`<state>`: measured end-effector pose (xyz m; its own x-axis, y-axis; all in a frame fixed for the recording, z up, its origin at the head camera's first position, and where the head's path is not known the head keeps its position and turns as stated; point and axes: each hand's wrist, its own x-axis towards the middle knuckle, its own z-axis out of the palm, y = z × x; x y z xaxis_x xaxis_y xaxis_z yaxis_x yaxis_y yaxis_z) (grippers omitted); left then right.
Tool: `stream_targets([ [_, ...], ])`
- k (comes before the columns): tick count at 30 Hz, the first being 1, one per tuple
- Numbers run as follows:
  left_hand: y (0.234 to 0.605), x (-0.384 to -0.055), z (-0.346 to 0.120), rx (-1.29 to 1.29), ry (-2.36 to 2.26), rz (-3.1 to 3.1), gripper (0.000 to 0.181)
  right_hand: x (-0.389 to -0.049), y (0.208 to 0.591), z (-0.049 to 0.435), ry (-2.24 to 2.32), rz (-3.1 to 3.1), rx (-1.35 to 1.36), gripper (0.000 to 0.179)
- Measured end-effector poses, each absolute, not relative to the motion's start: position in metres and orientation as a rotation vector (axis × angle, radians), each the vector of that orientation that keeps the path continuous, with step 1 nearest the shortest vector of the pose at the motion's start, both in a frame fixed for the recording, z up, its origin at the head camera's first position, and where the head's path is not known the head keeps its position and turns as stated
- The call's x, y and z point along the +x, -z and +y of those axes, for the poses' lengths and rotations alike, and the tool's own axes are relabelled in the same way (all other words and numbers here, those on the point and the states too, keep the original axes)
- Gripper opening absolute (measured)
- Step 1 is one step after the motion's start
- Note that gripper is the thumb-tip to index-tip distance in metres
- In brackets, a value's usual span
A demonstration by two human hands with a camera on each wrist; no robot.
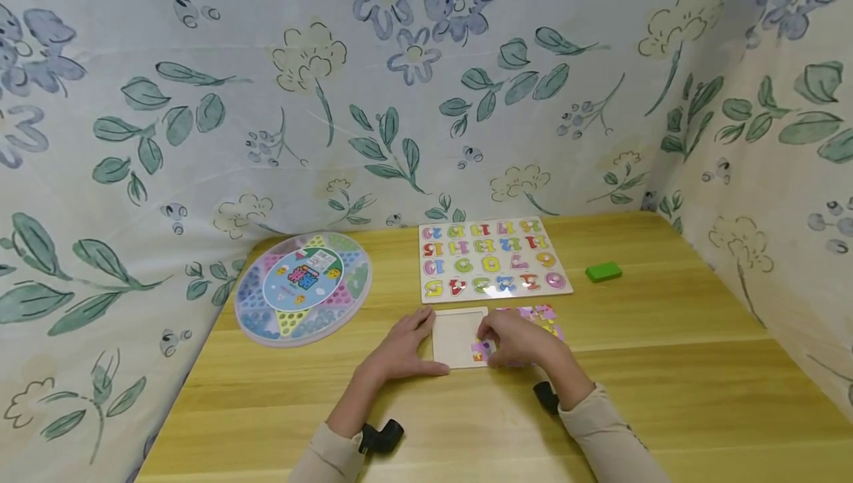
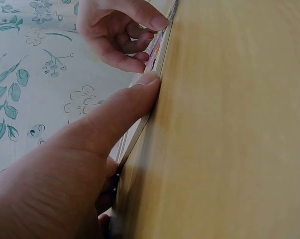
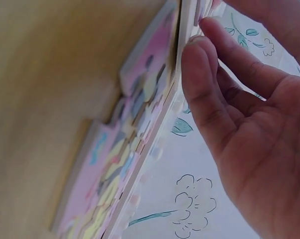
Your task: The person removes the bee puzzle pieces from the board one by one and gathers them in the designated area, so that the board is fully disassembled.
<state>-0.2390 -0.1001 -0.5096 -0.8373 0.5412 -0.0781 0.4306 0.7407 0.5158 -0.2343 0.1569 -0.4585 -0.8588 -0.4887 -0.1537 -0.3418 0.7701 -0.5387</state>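
A shallow light-wood puzzle tray (image 1: 453, 338) lies on the table, mostly bare inside. My left hand (image 1: 403, 346) holds it from the left, thumb along the near edge and fingers at the far left corner. In the left wrist view the left thumb (image 2: 132, 102) presses the tray's side. Over the tray's right side, my right hand (image 1: 516, 336) has thumb and fingers bent around a pink-purple jigsaw piece (image 1: 481, 351) near the lower right corner. Its fingertips partly hide the piece. Beside the tray lie joined, colourful jigsaw pieces (image 3: 122, 144), partly under the right hand.
Behind the tray lies a number puzzle board (image 1: 493, 259). A round Chinese checkers board (image 1: 303, 289) sits at the left, and a green block (image 1: 603, 271) at the right. Floral cloth (image 1: 413, 98) hangs along the table's back and sides.
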Motion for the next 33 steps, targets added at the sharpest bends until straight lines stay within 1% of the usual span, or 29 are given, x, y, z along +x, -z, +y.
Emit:
stream_targets([
  [8,0.51,-0.239,-0.1,0.777,-0.732,2.718,0.109,-0.232,0.455,0.153,0.711,2.723,-0.69,0.032],
  [20,0.51,-0.24,-0.1,0.775,-0.71,2.729,0.11,-0.232,0.456,0.151,0.712,2.746,-0.67,0.028],
  [24,0.509,-0.24,-0.1,0.777,-0.712,2.73,0.109,-0.233,0.458,0.154,0.752,2.723,-0.663,0.028],
  [27,0.509,-0.24,-0.099,0.778,-0.714,2.727,0.109,-0.235,0.46,0.157,0.815,2.684,-0.608,0.028],
  [30,0.508,-0.24,-0.099,0.772,-0.709,2.726,0.109,-0.237,0.461,0.16,0.87,2.658,-0.582,0.024],
  [33,0.508,-0.24,-0.099,0.765,-0.704,2.727,0.109,-0.239,0.461,0.164,0.904,2.645,-0.613,0.021],
])
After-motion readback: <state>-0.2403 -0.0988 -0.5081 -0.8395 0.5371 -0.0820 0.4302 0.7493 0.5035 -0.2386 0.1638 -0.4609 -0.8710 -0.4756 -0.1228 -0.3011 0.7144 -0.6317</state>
